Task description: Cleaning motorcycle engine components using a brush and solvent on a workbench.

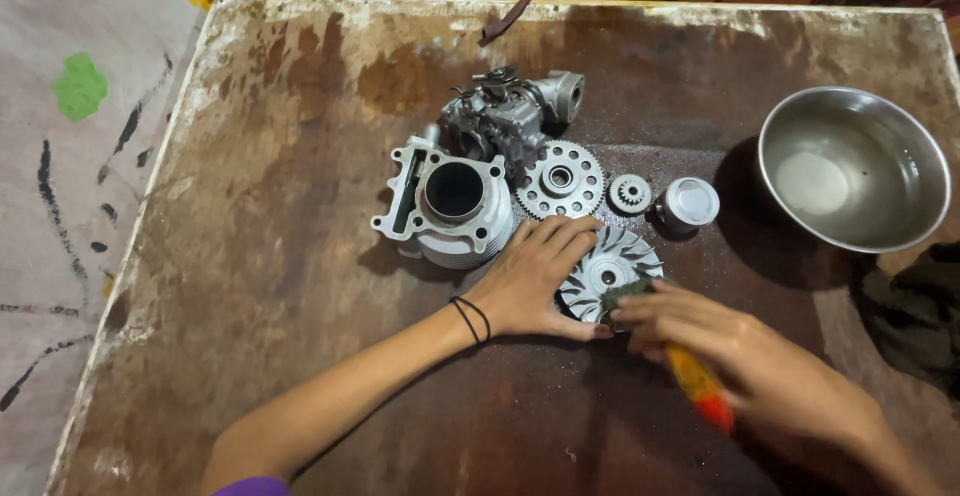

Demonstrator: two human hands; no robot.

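Observation:
A round finned metal disc (612, 264) lies flat on the stained brown table (300, 206). My left hand (535, 281) rests on the disc's left edge, fingers spread over it, with a black band on the wrist. My right hand (740, 356) grips a brush with an orange and red handle (697, 386); its dark bristle end (622, 296) touches the disc's lower rim.
Behind the disc sit an engine cylinder block (450, 201), a carburetor (510, 111), a large gear (560, 181), a small gear (630, 193) and a piston (688, 203). A steel bowl (852, 168) stands at the right, with a dark cloth (915, 311) below it.

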